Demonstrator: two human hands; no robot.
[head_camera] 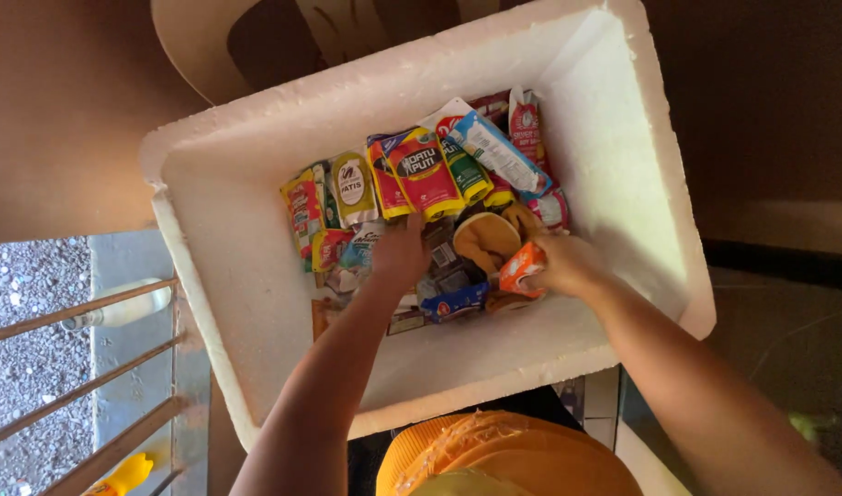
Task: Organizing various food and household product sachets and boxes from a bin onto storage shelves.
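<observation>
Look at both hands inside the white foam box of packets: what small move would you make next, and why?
Probably lift the right hand clear with the small orange packet it holds, since its grip looks closed on it. The left hand presses on the dark packets mid-pile, steadying them. The foam box is crowded, so lifting straight up should disturb the least.

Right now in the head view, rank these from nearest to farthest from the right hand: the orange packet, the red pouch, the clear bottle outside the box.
From the right hand:
1. Orange packet: held in its fingers, inside the white foam box.
2. Red pouch: further back in the box, up and to the left.
3. Clear bottle: outside the box, far left by the railing.
</observation>
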